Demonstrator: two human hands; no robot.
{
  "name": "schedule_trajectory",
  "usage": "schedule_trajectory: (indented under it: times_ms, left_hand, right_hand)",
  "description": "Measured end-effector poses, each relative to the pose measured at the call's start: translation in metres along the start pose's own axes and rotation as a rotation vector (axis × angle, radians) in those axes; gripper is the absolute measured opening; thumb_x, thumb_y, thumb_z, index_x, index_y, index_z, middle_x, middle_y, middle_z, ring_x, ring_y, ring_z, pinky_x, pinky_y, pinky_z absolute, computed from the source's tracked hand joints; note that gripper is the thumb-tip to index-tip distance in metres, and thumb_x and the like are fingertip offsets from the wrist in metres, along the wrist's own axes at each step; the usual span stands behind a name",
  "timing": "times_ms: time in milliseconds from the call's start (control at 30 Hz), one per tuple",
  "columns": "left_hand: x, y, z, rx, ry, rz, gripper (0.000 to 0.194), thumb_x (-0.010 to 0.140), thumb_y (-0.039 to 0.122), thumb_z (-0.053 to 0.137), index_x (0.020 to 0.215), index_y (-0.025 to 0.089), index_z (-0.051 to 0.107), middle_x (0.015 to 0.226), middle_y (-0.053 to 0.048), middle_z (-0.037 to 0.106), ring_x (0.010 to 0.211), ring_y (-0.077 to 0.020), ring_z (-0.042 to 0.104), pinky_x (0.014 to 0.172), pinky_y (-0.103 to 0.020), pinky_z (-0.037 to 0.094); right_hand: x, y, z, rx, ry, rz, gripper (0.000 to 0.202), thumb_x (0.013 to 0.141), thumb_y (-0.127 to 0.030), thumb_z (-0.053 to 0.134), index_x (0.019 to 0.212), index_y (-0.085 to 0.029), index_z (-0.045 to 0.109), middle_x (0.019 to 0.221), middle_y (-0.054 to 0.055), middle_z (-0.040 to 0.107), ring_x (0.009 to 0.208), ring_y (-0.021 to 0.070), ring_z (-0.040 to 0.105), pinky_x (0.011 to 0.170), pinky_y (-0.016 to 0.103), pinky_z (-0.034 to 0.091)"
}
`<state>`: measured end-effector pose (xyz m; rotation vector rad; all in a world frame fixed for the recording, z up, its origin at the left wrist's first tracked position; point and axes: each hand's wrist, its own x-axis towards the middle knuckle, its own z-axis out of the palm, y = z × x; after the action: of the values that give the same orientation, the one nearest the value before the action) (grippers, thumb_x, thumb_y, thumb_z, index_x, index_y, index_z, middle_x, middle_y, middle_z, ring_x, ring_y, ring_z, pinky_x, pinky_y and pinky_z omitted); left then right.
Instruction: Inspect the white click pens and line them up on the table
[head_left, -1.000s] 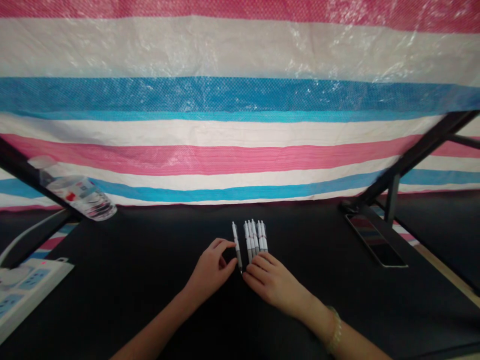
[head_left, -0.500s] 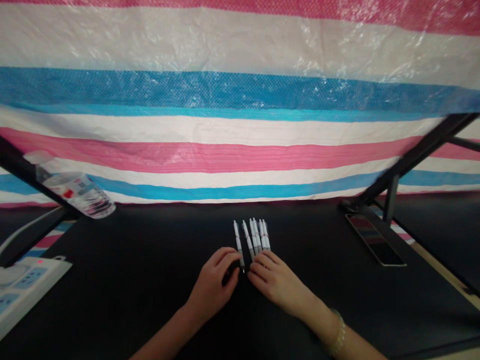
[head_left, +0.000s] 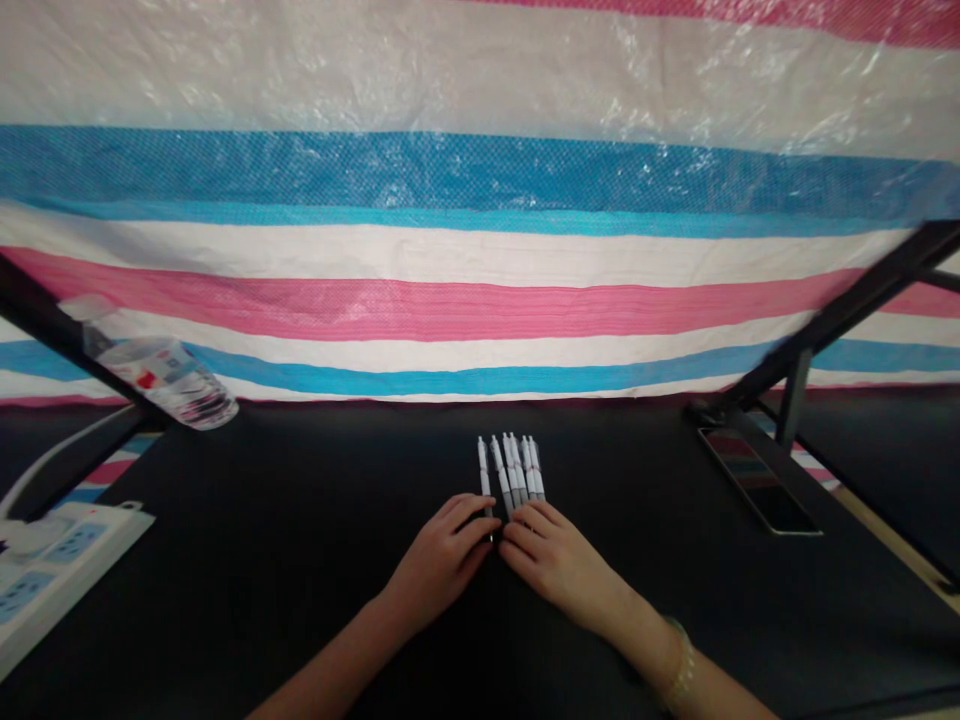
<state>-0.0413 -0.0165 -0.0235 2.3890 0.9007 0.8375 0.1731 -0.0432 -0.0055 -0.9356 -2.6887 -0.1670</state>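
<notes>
Several white click pens [head_left: 514, 466] with grey grips lie side by side on the black table [head_left: 300, 500], clickers pointing away from me. One pen [head_left: 484, 468] lies slightly apart at the left of the row. The curled fingers of my left hand [head_left: 441, 550] close on the lower part of that pen, whose tip shows just beyond my fingertips. My right hand [head_left: 556, 560], with a pale beaded bracelet on its wrist, has its bent fingers over the grips of the other pens and hides their tips.
A phone [head_left: 759, 480] lies at the right by a black table strut [head_left: 810, 340]. On the left are a white power strip [head_left: 82, 575] with a plug in it and a tilted clear plastic bottle [head_left: 176, 380]. A striped plastic sheet [head_left: 480, 310] hangs behind the table.
My left hand has come a little right and its fingers have closed over the leftmost pen, which now lies straighter and closer to the others. My right hand stays over the pens.
</notes>
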Motion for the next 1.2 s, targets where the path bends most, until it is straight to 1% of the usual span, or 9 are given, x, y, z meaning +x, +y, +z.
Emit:
schedule_trajectory:
  times_ms: [133, 233, 467, 600, 733, 833, 967, 1100, 1200]
  left_hand:
    - [-0.002, 0.001, 0.0, -0.018, 0.015, -0.013, 0.039, 0.09, 0.008, 0.058, 0.125, 0.026, 0.065, 0.131, -0.012, 0.065, 0.121, -0.0282, 0.061, 0.102, -0.047, 0.053]
    - [-0.003, 0.005, -0.003, -0.054, 0.1, -0.059, 0.039, 0.091, 0.011, 0.059, 0.127, 0.026, 0.064, 0.131, -0.012, 0.064, 0.12, -0.0278, 0.061, 0.102, -0.045, 0.052]
    - [0.001, 0.014, -0.014, -0.166, 0.272, -0.211, 0.028, 0.091, 0.013, 0.059, 0.116, 0.025, 0.067, 0.115, -0.008, 0.068, 0.101, -0.0218, 0.067, 0.09, -0.036, 0.055]
    - [0.001, 0.014, -0.016, -0.272, 0.304, -0.283, 0.024, 0.091, 0.015, 0.058, 0.112, 0.023, 0.067, 0.1, -0.005, 0.068, 0.087, -0.0189, 0.067, 0.079, -0.033, 0.056]
    - [0.001, 0.013, -0.014, -0.499, 0.301, -0.411, 0.026, 0.091, 0.02, 0.061, 0.116, 0.023, 0.064, 0.105, -0.005, 0.068, 0.086, -0.0182, 0.068, 0.083, -0.036, 0.056]
    - [0.002, 0.017, -0.013, -0.771, 0.306, -0.507, 0.037, 0.087, 0.024, 0.069, 0.123, 0.024, 0.061, 0.113, -0.006, 0.065, 0.081, -0.0171, 0.068, 0.078, -0.034, 0.057]
    - [0.006, 0.023, -0.015, -1.114, 0.314, -0.622, 0.039, 0.084, 0.035, 0.075, 0.119, 0.02, 0.064, 0.103, -0.006, 0.067, 0.073, -0.0161, 0.068, 0.066, -0.029, 0.057]
    - [0.009, 0.023, -0.022, -1.174, 0.435, -0.711, 0.031, 0.073, 0.033, 0.087, 0.094, 0.016, 0.072, 0.087, -0.004, 0.069, 0.064, -0.0114, 0.065, 0.058, -0.021, 0.053]
    - [0.01, 0.019, -0.024, -1.248, 0.516, -0.771, 0.036, 0.064, 0.03, 0.093, 0.091, 0.016, 0.073, 0.083, -0.002, 0.07, 0.062, -0.009, 0.064, 0.057, -0.017, 0.052]
  right_hand:
    - [0.0, -0.001, -0.01, 0.074, 0.098, -0.012, 0.017, 0.102, -0.013, 0.05, 0.103, -0.015, 0.066, 0.093, 0.008, 0.069, 0.093, 0.0229, 0.059, 0.092, 0.042, 0.049]
    - [-0.004, -0.002, -0.017, 0.202, 0.278, 0.032, 0.02, 0.102, -0.011, 0.048, 0.114, -0.016, 0.063, 0.101, 0.01, 0.07, 0.096, 0.023, 0.06, 0.089, 0.04, 0.051]
    - [-0.008, -0.004, -0.026, 0.468, 0.805, 0.397, 0.031, 0.091, 0.004, 0.052, 0.105, -0.021, 0.061, 0.098, 0.007, 0.063, 0.09, 0.0192, 0.062, 0.076, 0.033, 0.052]
    - [-0.009, -0.002, -0.026, 0.446, 0.933, 0.573, 0.022, 0.091, -0.002, 0.059, 0.101, -0.021, 0.063, 0.093, 0.004, 0.062, 0.085, 0.0174, 0.061, 0.072, 0.03, 0.051]
    - [-0.01, -0.003, -0.027, 0.584, 1.03, 0.716, 0.012, 0.092, -0.01, 0.063, 0.098, -0.021, 0.065, 0.095, 0.004, 0.06, 0.085, 0.0163, 0.06, 0.069, 0.026, 0.052]
    - [-0.01, -0.007, -0.028, 0.757, 1.048, 0.797, 0.006, 0.093, -0.017, 0.065, 0.097, -0.021, 0.065, 0.095, 0.003, 0.059, 0.082, 0.0146, 0.061, 0.067, 0.024, 0.053]
    - [-0.008, -0.017, -0.025, 1.014, 0.944, 0.854, 0.002, 0.093, -0.022, 0.066, 0.095, -0.022, 0.065, 0.094, 0.001, 0.057, 0.073, 0.0123, 0.065, 0.065, 0.023, 0.055]
    - [-0.007, -0.026, -0.021, 1.209, 0.797, 0.846, 0.006, 0.093, -0.026, 0.068, 0.092, -0.022, 0.065, 0.09, 0.0, 0.057, 0.072, 0.0126, 0.068, 0.064, 0.022, 0.053]
    - [-0.005, -0.032, -0.017, 1.43, 0.626, 0.842, 0.013, 0.092, -0.033, 0.069, 0.098, -0.022, 0.064, 0.088, 0.0, 0.058, 0.07, 0.0131, 0.068, 0.065, 0.024, 0.054]
